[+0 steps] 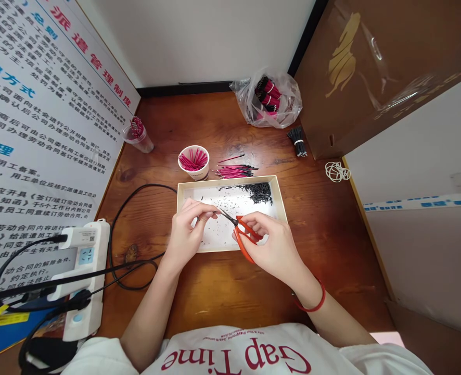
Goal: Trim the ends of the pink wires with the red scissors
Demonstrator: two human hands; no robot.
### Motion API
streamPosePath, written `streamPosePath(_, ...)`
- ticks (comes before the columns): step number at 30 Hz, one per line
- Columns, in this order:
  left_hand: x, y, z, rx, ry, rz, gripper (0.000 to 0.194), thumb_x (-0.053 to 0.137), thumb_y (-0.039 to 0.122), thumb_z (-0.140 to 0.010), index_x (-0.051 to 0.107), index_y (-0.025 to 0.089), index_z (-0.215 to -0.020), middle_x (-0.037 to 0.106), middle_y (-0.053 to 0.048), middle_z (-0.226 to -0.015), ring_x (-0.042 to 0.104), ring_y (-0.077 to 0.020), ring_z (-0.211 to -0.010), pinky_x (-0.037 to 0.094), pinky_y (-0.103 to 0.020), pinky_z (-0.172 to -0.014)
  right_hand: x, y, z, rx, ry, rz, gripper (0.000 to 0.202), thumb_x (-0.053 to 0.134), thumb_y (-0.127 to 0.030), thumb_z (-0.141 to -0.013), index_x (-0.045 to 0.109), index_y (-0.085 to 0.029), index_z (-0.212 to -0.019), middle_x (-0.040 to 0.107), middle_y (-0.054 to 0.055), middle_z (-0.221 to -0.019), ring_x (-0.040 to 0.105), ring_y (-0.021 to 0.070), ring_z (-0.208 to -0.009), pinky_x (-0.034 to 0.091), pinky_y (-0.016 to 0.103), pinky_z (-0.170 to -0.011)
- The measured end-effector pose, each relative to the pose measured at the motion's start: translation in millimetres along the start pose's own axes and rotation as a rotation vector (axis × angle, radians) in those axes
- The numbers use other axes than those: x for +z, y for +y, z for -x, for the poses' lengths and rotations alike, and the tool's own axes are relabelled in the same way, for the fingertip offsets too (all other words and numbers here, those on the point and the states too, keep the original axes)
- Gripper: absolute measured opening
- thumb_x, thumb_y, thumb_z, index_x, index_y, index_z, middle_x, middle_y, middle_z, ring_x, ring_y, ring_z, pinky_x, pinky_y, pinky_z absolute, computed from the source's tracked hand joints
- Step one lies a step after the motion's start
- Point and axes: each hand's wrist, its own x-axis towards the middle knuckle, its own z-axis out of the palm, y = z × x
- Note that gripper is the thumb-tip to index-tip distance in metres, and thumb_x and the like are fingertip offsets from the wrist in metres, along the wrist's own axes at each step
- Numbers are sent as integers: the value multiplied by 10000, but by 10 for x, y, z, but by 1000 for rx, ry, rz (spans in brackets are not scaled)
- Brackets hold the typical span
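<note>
Over a shallow cream box [283,205], my right hand [275,242] grips a pair of scissors [246,234] with orange handles, fingers in the loops. Their dark blades point left, and the tips come close to the fingertips of my left hand [189,226]. That hand is closed in a pinch on a thin wire, of which only a small dark end shows; the rest is hidden by the fingers. Inside the box, a heap of short black pieces [260,192] fills the far right corner, and tiny bits lie scattered on its white bottom.
Behind the box stand a paper cup [194,172] of pink wires and a pile of pink-and-black wires [234,171]. Farther back are a plastic cup [142,143], a clear bag [285,112] and a black wire bundle [298,143]. A power strip [98,276] with cables lies left; panels enclose the table.
</note>
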Motion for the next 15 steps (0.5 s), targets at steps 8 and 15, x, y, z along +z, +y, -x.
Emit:
streamPosePath(8,-5,-2,-1,12,-9,-13,201,569,213,-941,735,234,-830,737,-38,-744,592,-210,-759,490,-343,-722,17,18,-5,19,-2,-27,40,695,-197,-782,703,-218,-816,736,-1,-718,617,129,-565,515,244,-547)
streamPosePath(15,-11,-25,8,8,-11,-21,200,567,249,-949,738,230,-847,735,-42,-747,598,-213,-766,494,-351,-731,14,22,-11,11,6,-19,44,698,-202,-775,723,-218,-807,734,0,-709,624,130,-556,523,242,-540)
